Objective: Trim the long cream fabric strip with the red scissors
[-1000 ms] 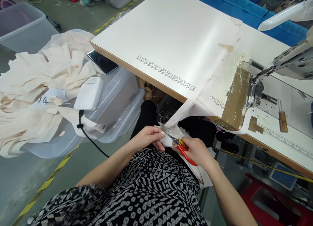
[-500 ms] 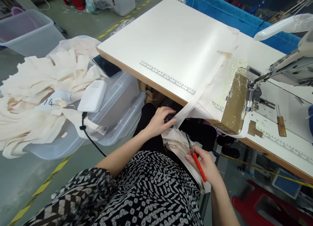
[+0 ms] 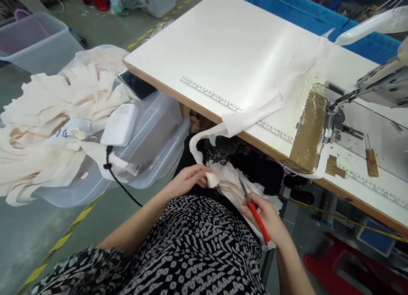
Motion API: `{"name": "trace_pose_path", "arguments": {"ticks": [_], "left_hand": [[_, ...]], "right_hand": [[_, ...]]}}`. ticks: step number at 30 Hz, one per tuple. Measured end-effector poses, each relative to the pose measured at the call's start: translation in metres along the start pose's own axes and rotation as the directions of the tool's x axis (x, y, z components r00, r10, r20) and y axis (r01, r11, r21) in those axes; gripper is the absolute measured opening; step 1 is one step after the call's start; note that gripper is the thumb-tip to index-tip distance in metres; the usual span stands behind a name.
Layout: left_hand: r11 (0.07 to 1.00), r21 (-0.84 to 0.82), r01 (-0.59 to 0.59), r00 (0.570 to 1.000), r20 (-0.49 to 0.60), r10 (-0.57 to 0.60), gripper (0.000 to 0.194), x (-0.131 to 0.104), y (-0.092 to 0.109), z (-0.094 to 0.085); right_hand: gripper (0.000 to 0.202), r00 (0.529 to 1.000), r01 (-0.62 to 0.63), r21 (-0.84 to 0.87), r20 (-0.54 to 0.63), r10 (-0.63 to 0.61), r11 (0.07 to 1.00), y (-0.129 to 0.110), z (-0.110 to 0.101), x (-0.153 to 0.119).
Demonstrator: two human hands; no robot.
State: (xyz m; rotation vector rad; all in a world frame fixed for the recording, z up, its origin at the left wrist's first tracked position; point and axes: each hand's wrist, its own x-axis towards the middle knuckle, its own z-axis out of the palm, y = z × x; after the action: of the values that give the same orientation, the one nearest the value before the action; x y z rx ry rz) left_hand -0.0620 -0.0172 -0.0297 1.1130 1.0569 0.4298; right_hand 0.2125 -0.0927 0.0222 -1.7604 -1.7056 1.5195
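My left hand [image 3: 191, 179] pinches the end of a cream fabric strip [image 3: 245, 118] above my lap. From there the strip loops up over the table's front edge and lies loosely across the top. In my right hand [image 3: 266, 214] is a pair of thread snips [image 3: 257, 218] with red handles, the metal blades pointing up and left. A bunched heap of cream fabric [image 3: 234, 182] rests on my lap between both hands. The sewing machine [image 3: 334, 116] stands on the table to the right.
At left, a pile of cream fabric pieces [image 3: 41, 129] fills a clear plastic bin [image 3: 156, 137], with a white power bank [image 3: 120, 125] and a phone [image 3: 137, 84] on it. A wooden-handled awl [image 3: 371, 161] lies beside the machine. A red stool [image 3: 338, 261] stands at lower right.
My left hand has moved down and left, drawing the strip's end toward my lap. The strip on the table has slackened and shifted. My right hand with the snips has barely moved.
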Motion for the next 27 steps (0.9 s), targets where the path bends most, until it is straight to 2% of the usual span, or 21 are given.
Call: {"name": "trace_pose_path", "arguments": {"ticks": [1, 2, 3, 4, 6, 8, 10, 12, 14, 16, 20, 27], "left_hand": [[0.999, -0.05, -0.013, 0.99, 0.141, 0.02, 0.036, -0.003, 0.013, 0.009], [0.999, -0.039, -0.034, 0.977, 0.209, 0.042, 0.036, -0.004, 0.025, 0.017], [0.996, 0.036, -0.078, 0.976, 0.205, 0.069, 0.032, -0.005, 0.035, 0.023], [0.978, 0.157, -0.138, 0.982, 0.152, 0.114, 0.026, -0.005, 0.043, 0.028], [0.886, 0.4, -0.234, 0.97, 0.035, 0.24, 0.026, -0.005, 0.054, 0.033], [0.836, 0.471, -0.283, 0.948, 0.002, 0.319, 0.032, -0.004, 0.058, 0.033], [0.913, 0.34, -0.225, 0.973, 0.038, 0.226, 0.032, -0.003, 0.06, 0.033], [0.992, 0.107, -0.062, 0.99, 0.133, 0.047, 0.033, -0.002, 0.06, 0.032], [0.99, -0.101, 0.095, 0.972, 0.225, -0.07, 0.034, 0.0, 0.059, 0.031], [0.961, -0.231, 0.155, 0.964, 0.249, -0.096, 0.036, 0.002, 0.057, 0.031], [0.93, -0.321, 0.181, 0.969, 0.22, -0.113, 0.039, 0.006, 0.054, 0.03], [0.929, -0.32, 0.185, 0.976, 0.173, -0.134, 0.048, 0.006, 0.052, 0.032]], "right_hand": [[0.037, 1.0, -0.011, -0.006, 0.011, 0.011, 1.0, -0.003, 0.0, 0.002], [0.038, 1.0, -0.02, -0.014, 0.018, 0.02, 1.0, -0.006, -0.001, 0.004], [0.038, 0.999, -0.024, -0.023, 0.025, 0.025, 0.999, -0.008, -0.002, 0.005], [0.039, 0.999, -0.024, -0.03, 0.032, 0.025, 0.999, -0.009, -0.004, 0.006], [0.04, 0.999, -0.02, -0.045, 0.049, 0.023, 0.999, -0.009, -0.007, 0.007], [0.04, 0.997, -0.019, -0.065, 0.072, 0.023, 0.998, -0.008, -0.011, 0.007], [0.04, 0.994, -0.009, -0.077, 0.109, 0.017, 0.997, -0.008, -0.013, 0.009], [0.041, 0.99, 0.012, -0.08, 0.144, 0.0, 0.997, -0.009, -0.015, 0.012], [0.042, 0.984, 0.039, -0.071, 0.178, -0.025, 0.997, -0.01, -0.016, 0.017], [0.042, 0.976, 0.069, -0.052, 0.211, -0.056, 0.996, -0.01, -0.016, 0.021], [0.043, 0.965, 0.087, -0.022, 0.25, -0.079, 0.996, -0.007, -0.014, 0.027], [0.043, 0.959, 0.053, 0.026, 0.277, -0.059, 0.998, -0.007, -0.008, 0.029]]}}
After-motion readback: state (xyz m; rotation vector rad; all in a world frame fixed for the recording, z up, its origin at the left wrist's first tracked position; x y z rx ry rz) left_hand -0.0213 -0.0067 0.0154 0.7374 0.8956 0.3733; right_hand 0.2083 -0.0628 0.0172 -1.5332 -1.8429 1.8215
